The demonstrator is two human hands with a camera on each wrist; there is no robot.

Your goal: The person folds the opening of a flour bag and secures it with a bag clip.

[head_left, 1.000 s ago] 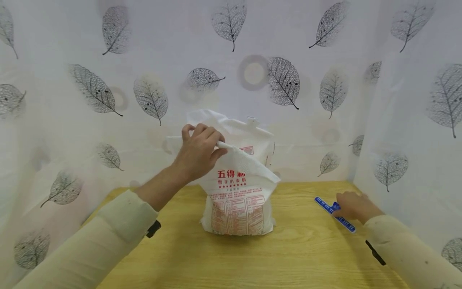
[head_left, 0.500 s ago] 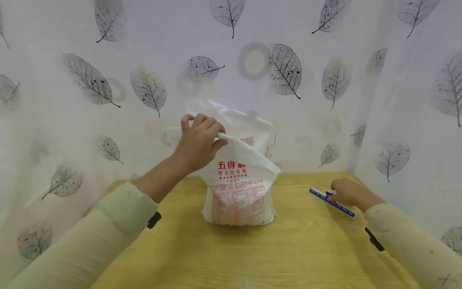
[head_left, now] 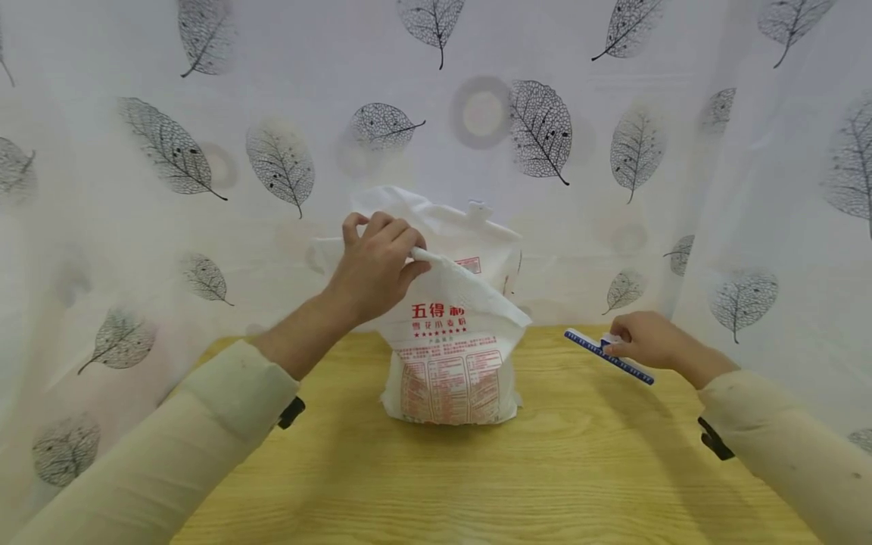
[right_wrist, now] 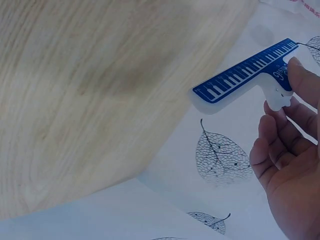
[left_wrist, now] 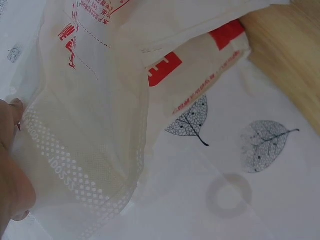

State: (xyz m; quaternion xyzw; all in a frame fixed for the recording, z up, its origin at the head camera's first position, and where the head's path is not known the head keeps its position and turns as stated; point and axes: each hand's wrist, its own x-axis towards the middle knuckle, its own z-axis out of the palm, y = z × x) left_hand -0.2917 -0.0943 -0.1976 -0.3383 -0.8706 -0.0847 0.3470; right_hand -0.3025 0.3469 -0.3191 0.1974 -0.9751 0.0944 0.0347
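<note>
Both hands were busy; left hand [head_left: 375, 276] pinched the folded top of the flour bag [head_left: 450, 363]; right hand [head_left: 643, 341] pinched the blue clip [head_left: 606, 356] off the table [head_left: 545, 469]; best kept the fold tight and the clip level with it.

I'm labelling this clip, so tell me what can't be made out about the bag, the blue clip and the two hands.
- White bag: small print unreadable in the head view; its inside is hidden by the folded top.
- Left hand: cut off by the left wrist view's edge.
- Blue clip: far end hidden behind the right hand in both views.
</note>
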